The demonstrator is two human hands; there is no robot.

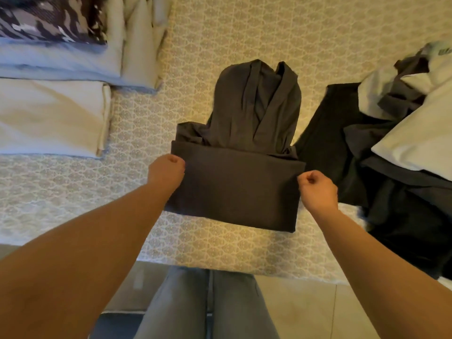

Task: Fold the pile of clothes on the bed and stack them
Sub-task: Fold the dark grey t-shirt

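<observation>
Your jeans-clad legs point(208, 304) stand at the near edge of the bed point(220, 33). Dark grey garment point(234, 187) lies mid-bed, near half already folded up, hood end pointing away from you. Left hand point(166, 173) pinches the garment's left fold edge; right hand point(318, 189) has its fingers curled at the right edge, looks like a pinch too. Long axis runs straight away from you, both hands about equally near. Next fold likely goes toward the hood. Folded stack point(49, 116) sits left of the garment, unfolded pile point(391, 143) right.
</observation>
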